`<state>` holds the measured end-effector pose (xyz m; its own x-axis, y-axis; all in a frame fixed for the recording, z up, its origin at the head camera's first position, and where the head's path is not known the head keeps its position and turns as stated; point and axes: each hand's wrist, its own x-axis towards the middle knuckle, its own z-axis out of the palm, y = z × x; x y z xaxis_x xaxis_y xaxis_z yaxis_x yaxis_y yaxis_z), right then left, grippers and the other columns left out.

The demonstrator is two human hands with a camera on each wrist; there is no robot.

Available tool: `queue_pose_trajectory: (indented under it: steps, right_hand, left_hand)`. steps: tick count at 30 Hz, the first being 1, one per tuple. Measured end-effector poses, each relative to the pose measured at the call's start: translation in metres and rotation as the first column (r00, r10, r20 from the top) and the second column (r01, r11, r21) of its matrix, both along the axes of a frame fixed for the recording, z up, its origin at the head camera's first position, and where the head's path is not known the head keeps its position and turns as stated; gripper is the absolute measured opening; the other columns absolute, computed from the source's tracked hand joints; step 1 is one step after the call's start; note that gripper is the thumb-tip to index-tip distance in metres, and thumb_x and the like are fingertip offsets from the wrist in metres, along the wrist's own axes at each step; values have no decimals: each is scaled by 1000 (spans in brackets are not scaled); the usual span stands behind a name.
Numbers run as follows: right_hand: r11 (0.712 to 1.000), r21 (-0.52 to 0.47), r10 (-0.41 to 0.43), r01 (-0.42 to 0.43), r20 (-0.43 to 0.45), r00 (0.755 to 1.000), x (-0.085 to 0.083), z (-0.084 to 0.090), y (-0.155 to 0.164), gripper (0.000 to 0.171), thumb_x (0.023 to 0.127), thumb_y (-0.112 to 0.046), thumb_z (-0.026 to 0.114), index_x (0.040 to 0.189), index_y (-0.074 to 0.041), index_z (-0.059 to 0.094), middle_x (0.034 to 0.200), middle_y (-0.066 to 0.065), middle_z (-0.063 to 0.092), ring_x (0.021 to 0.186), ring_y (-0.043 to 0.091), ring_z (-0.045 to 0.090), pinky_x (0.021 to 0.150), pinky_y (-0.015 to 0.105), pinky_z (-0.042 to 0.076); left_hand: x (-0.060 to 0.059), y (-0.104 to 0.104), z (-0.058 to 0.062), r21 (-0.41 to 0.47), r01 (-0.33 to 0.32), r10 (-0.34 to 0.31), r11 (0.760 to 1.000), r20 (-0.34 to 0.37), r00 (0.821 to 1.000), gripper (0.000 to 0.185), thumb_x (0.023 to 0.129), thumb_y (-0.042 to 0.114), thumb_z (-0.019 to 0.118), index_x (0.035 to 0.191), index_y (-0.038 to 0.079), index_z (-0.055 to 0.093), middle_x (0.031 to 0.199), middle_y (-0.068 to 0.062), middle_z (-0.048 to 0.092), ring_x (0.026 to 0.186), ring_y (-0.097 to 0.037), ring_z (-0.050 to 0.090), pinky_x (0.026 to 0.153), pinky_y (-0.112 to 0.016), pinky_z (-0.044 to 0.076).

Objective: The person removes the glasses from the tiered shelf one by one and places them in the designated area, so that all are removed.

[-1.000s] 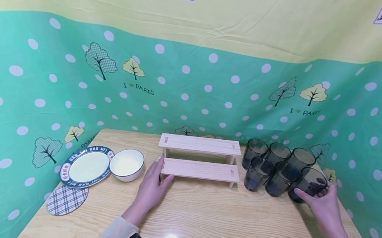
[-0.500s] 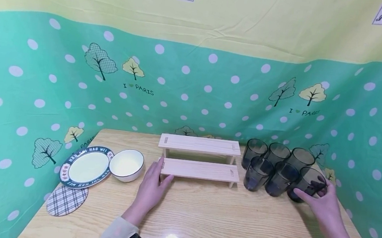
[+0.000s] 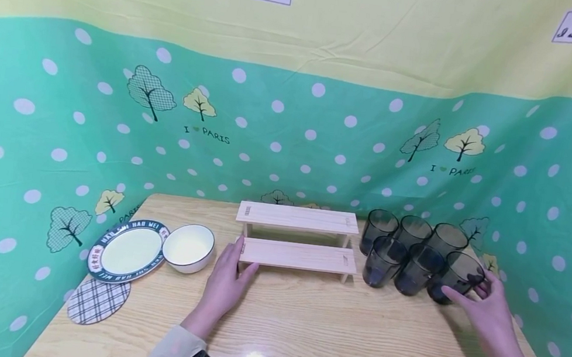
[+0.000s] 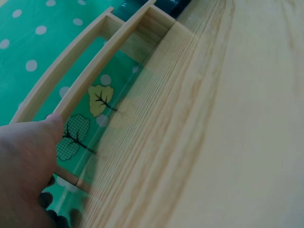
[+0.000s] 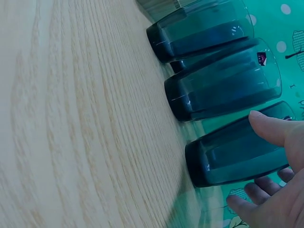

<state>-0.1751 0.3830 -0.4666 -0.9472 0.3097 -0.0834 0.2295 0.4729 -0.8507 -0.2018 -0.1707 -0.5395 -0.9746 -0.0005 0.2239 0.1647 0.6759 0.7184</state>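
- Cupping the front-right dark glass tumbler (image 3: pixel 457 277) at the table's right end, right hand (image 3: pixel 485 307) with thumb on the near side and fingers curled round the far side — wrapped round it, yet loose-looking in the wrist view, thumb (image 5: pixel 270 127) barely laid on the wall.
- Risking a slip: smooth tinted wall, light hold, easy to tip on lifting.
- Standing tight against its neighbours, five more tumblers (image 3: pixel 405 248) in two rows of three; a sideways drag could knock the next one (image 3: pixel 416 269) and topple the row.
- Crowding the cluster from behind, spotted green backdrop (image 3: pixel 554 191); fingers could snag it.
- Resting flat, fingers straight and together, left hand (image 3: pixel 228 281) against the left end of the two-step wooden rack (image 3: pixel 297 241); a shove could skid it toward the tumblers.
- Sitting well apart on the left, white bowl (image 3: pixel 188 247), rimmed plate (image 3: pixel 126 250) and plaid coaster (image 3: pixel 97 301) — out of harm's way.
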Motion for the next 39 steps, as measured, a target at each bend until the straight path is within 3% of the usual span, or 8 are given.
queue_pose_trajectory:
  steps: [3, 9, 13, 16, 21, 25, 31, 39]
  right_hand:
    - [1000, 1, 12, -12, -4, 1000, 0, 2, 1, 124, 100, -43, 84, 176, -4, -7, 177, 35, 15, 158, 57, 26, 119, 33, 48]
    - [998, 35, 50, -49, -36, 998, 6, 13, 0, 124, 102, -44, 82, 175, -6, -11, 179, 33, 1, 155, 67, 21, 120, 74, 32]
    - [990, 120, 84, -73, -93, 992, 11, 25, -1, 126, 101, -43, 83, 175, -5, -11, 179, 32, -3, 156, 68, 11, 120, 83, 19]
    - [976, 205, 108, -77, -146, 983, 13, 35, -6, 125, 100, -42, 85, 175, -3, -7, 178, 35, 0, 157, 68, 6, 120, 86, 13]
    - [934, 345, 160, -88, -188, 969, 14, 49, -20, 128, 97, -42, 88, 176, -3, -4, 176, 40, 0, 155, 71, 8, 115, 90, 14]
    - [889, 441, 238, -122, -219, 946, 12, 55, -35, 130, 93, -38, 93, 176, -1, 1, 175, 42, 3, 155, 70, 11, 116, 89, 14]
    - [842, 520, 322, -143, -270, 908, 11, 58, -54, 129, 87, -30, 98, 175, 2, 10, 174, 41, 13, 155, 68, 16, 118, 88, 15]
    - [762, 631, 407, -142, -297, 864, 11, 55, -81, 108, 95, -32, 90, 172, 5, 23, 169, 41, 29, 158, 62, 20, 127, 78, 14]
  left_hand:
    - [0, 0, -1, 0, -1, 1, 1000, 1, 1000, 86, 111, 41, 69, 176, 8, 24, 174, -27, 34, 163, -48, 27, 128, -68, 28]
    - [1, -1, 4, 0, -2, 2, 1000, -11, 1000, 85, 111, 39, 70, 175, 6, 26, 176, -27, 29, 161, -48, 30, 127, -67, 31]
    - [2, -1, 11, -18, 5, -6, 1000, -18, 1000, 84, 111, 42, 69, 175, 5, 28, 177, -27, 26, 162, -49, 28, 127, -68, 33]
    - [3, -3, 17, -49, 12, -13, 999, -18, 1000, 85, 110, 44, 69, 174, 5, 29, 177, -27, 24, 163, -48, 26, 125, -69, 34]
    - [7, -7, 30, -125, 17, -26, 992, -69, 997, 82, 109, 40, 73, 171, 2, 35, 175, -30, 28, 162, -51, 25, 126, -71, 30]
    - [10, -8, 38, -182, 22, -44, 983, -116, 992, 82, 107, 37, 76, 169, 0, 39, 174, -32, 30, 162, -54, 22, 131, -69, 19]
    - [14, -4, 50, -249, 41, -81, 968, -152, 985, 83, 106, 39, 77, 169, 1, 40, 175, -28, 31, 165, -49, 19, 132, -67, 18]
    - [25, 3, 65, -405, 70, -143, 911, -153, 978, 78, 109, 45, 70, 169, 5, 42, 174, -26, 35, 166, -46, 18, 135, -62, 8]
